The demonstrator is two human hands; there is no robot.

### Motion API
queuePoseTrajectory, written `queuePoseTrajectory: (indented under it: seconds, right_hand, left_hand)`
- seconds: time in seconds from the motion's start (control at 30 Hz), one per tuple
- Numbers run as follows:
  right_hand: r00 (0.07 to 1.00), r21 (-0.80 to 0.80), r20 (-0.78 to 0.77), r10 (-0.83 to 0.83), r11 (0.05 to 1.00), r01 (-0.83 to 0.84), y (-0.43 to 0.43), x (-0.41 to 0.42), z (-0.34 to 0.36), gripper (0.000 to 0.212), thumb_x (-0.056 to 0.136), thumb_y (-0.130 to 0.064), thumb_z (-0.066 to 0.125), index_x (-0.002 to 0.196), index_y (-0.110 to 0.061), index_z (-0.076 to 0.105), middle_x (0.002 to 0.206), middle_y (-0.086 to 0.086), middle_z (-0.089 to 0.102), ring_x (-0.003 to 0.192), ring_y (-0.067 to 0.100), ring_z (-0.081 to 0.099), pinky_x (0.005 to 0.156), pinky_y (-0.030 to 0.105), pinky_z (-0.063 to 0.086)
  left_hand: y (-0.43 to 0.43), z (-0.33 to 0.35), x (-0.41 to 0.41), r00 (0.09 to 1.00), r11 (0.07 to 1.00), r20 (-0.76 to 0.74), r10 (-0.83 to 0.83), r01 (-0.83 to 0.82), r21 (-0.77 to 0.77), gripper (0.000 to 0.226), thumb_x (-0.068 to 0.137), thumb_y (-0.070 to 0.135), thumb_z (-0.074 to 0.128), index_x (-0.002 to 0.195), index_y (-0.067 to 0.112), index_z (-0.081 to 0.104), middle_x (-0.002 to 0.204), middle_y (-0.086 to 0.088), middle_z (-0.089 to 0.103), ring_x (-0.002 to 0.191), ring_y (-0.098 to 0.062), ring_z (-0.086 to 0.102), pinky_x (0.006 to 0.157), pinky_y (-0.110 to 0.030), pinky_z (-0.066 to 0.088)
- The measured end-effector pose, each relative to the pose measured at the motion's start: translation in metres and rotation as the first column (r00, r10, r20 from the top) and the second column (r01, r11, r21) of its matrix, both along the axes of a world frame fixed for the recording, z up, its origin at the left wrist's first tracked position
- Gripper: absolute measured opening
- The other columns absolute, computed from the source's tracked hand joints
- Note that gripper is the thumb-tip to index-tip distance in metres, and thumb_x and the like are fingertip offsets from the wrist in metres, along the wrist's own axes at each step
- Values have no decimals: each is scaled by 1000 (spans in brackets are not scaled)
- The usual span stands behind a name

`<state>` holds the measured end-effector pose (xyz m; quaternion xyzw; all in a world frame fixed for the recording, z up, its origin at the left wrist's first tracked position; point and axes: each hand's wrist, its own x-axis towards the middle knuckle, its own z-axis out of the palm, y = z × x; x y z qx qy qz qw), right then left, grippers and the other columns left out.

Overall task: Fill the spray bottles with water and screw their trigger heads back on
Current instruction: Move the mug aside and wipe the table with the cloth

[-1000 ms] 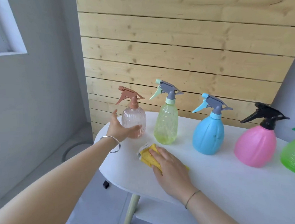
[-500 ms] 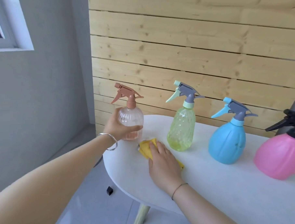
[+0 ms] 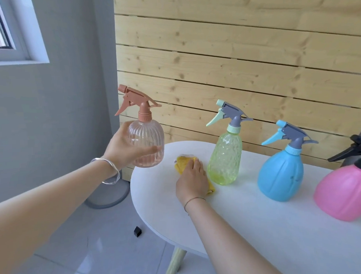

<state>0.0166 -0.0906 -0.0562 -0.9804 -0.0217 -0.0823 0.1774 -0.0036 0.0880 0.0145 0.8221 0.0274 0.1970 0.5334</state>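
We lifted the peach bottle [image 3: 147, 145], left hand [image 3: 122, 150] wrapped round it; flat right hand [image 3: 191, 181] presses the cloth [image 3: 181, 163], wiping. Next, probably set it back.

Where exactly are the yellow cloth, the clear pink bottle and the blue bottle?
yellow cloth [image 3: 182, 164]: head view, exposed left corner.
clear pink bottle [image 3: 147, 134]: head view, ribbed upper body.
blue bottle [image 3: 280, 174]: head view, round belly.

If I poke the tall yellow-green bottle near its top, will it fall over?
Probably, yes. The yellow-green bottle is tall and narrow with a trigger head up top, so it likely tips easily. It looks see-through and mostly empty, so it is probably light.
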Motion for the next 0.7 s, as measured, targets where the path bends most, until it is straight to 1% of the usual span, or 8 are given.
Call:
queuePoseTrajectory:
  seconds: [0.1,0.17,0.3,0.37,0.43,0.5,0.63,0.7]
  right_hand:
    - [1000,-7,5,22,1000,-22,-8,-10,1,56,95,-8,34,148,-5,16,157,11,16,145,22,16,115,29,16]
    - [995,-15,24,95,995,-95,-22,-26,2,57,93,-6,36,148,-8,19,156,8,19,144,20,20,114,27,18]
    - [944,-47,25,328,944,-327,-65,-65,5,54,96,-13,36,148,-19,22,157,-6,17,143,10,18,112,20,14]
    - [919,-48,7,394,918,-393,-84,-79,7,54,98,-18,35,149,-26,20,157,-14,13,143,5,15,112,17,12]
    - [908,-48,13,419,907,-418,-92,-86,8,54,99,-21,34,149,-29,19,156,-17,11,142,3,14,111,15,11]
    - [902,-51,35,431,902,-429,-92,-87,5,53,97,-23,31,149,-28,20,156,-15,14,142,5,16,112,16,11]
    - [904,-32,70,421,907,-420,-89,-85,-2,67,82,-31,15,147,-23,29,154,-9,25,141,10,25,111,19,17]
    - [915,-53,90,392,920,-389,-88,-85,-6,64,81,-28,25,143,-22,38,149,-9,35,136,10,35,109,20,24]
  left_hand:
    - [-10,-4,2,1000,1000,-16,-8,9,24,99,35,60,84,123,36,46,113,12,60,104,-9,60,88,-34,51]
    - [-16,-6,5,1000,1000,-22,-18,18,13,101,34,60,85,124,34,46,112,13,60,104,-10,60,85,-31,50]
    - [-35,-10,15,999,1000,-22,-28,28,-4,83,55,37,92,121,33,41,111,10,55,104,-13,55,80,-26,43]
    - [-46,-13,22,999,999,-25,-45,45,-11,81,59,33,91,122,32,40,112,8,54,104,-14,54,79,-24,41]
    - [-57,-17,30,997,998,-38,-65,64,-15,84,60,34,90,127,30,40,117,6,54,107,-15,54,78,-23,42]
    - [-68,-21,38,996,997,-55,-68,66,-30,87,59,34,91,129,29,39,119,5,54,109,-15,54,84,-27,44]
    - [-88,-32,51,993,997,-96,-73,70,-27,92,58,37,90,133,28,38,120,6,53,113,-15,53,92,-31,44]
    - [-94,-37,55,990,997,-119,-80,78,-18,96,58,38,90,137,27,36,122,7,52,114,-14,51,91,-29,42]
